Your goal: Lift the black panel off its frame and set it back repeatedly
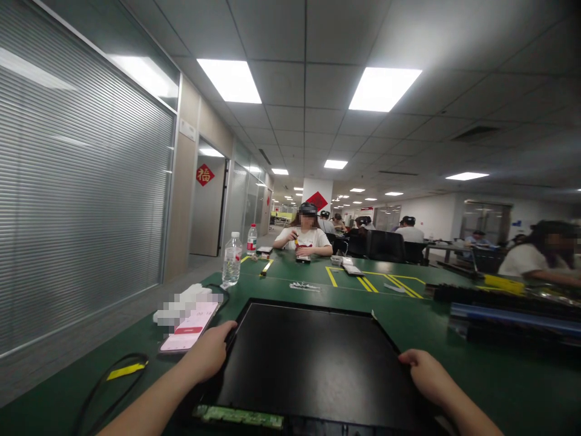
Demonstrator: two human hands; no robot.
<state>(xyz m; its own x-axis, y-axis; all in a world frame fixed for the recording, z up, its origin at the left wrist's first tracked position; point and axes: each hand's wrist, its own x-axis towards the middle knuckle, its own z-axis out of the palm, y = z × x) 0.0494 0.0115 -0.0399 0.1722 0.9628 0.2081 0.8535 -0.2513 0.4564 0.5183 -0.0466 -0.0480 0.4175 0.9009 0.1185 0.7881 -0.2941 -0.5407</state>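
Note:
A flat black display panel (313, 357) in a thin dark frame lies in front of me, glossy side up. Along its near edge runs a green circuit board strip (242, 418). My left hand (213, 348) grips the panel's left side, thumb on the frame and the other fingers hidden underneath. On the opposite side my right hand (426, 372) holds the edge, its thumb resting on top of the frame. Just beyond my left wrist a lit phone (193, 324) touches some white items, partly blurred out.
A water bottle (232, 260) and a red-labelled bottle (252, 239) stand at the far left of the green table (512, 387). A black cable (97, 387) with a yellow tag lies left. Dark long parts (512, 318) are on the right. A co-worker (304, 236) sits opposite.

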